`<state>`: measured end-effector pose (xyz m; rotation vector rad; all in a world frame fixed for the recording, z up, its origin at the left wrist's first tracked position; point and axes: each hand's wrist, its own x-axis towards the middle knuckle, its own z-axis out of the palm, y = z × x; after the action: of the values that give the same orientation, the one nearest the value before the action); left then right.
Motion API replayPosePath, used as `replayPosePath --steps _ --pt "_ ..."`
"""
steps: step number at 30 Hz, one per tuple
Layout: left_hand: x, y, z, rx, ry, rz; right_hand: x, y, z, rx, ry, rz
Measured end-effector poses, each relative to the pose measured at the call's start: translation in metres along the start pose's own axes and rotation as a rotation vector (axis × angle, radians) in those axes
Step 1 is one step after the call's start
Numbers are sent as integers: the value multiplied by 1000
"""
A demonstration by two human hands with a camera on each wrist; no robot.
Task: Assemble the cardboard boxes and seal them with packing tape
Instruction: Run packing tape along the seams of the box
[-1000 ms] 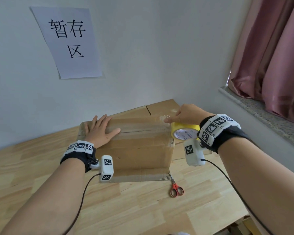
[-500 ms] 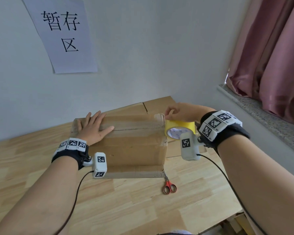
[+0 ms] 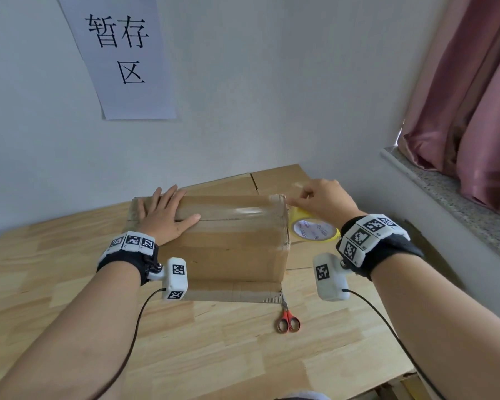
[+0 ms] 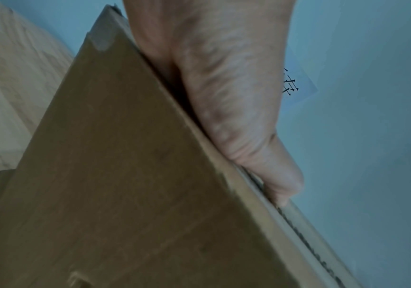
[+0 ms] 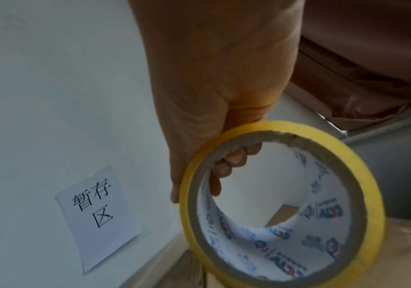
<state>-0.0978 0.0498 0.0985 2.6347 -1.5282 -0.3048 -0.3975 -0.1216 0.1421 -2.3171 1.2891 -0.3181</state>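
Box sits between scissors and flattened cardboard.

The cardboard box is hiding the blades of the scissors. The right hand is covering part of the tape roll.

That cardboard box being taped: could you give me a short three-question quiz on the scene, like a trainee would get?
1. True or false: the left hand lies flat on top of the cardboard box.
2. What do the right hand's fingers hook through?
A. the scissors
B. the tape roll
C. a box flap
3. Fill in: the red-handled scissors lie on the wooden ____, by the box's near right corner.

Key: 1 true; 2 B; 3 table.
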Motion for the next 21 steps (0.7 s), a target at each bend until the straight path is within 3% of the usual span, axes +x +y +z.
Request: replayPosePath --steps 3,12,16,21 --pt "1 0 -1 -12 -9 -7 -7 13 3 -22 -42 36" --pt "1 2 -4 2 -13 -8 0 17 -5 166 -326 -43" --pt "0 1 -5 2 -25 -10 3 19 0 314 -329 -37" --pt "-2 3 -7 0 -33 3 7 23 -2 299 -303 -23"
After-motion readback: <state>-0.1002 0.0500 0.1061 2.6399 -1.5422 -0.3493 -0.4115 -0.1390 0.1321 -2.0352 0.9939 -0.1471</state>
